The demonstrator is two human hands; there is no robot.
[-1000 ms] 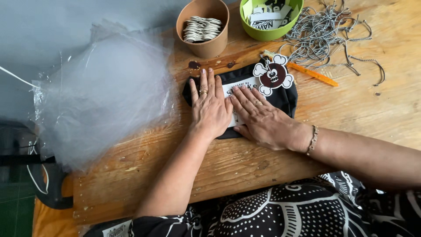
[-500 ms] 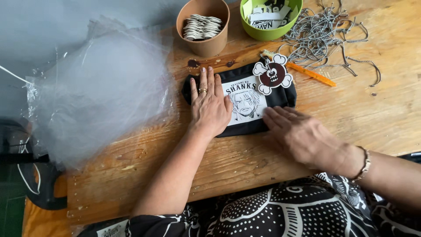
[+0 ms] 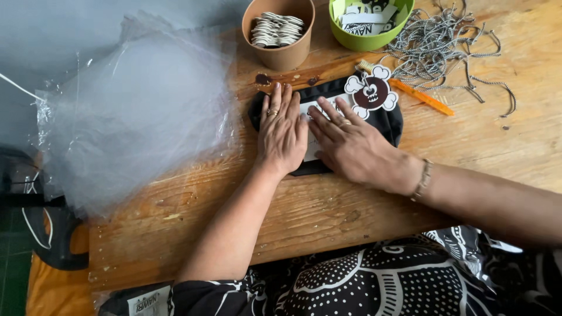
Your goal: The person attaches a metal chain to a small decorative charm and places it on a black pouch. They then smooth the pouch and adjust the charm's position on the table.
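A black folded cloth item (image 3: 391,120) with a white printed panel lies on the wooden table (image 3: 304,216). A round brown and white cut-out tag (image 3: 371,92) sits on its upper right corner. My left hand (image 3: 283,131) lies flat on the left part of the cloth, fingers together, a ring on one finger. My right hand (image 3: 354,146) rests flat on the middle of the cloth over the white panel, fingers slightly spread, a bracelet at the wrist. Neither hand grips anything.
A heap of clear plastic bags (image 3: 134,111) covers the table's left end. A brown paper cup (image 3: 280,32) of tags and a green bowl (image 3: 370,22) of labels stand at the back. Grey strings (image 3: 451,44) and an orange cutter (image 3: 421,97) lie to the right.
My right hand slid off the cloth toward the lower right, then came back onto its middle over the white panel. My left hand stayed flat on the cloth's left part.
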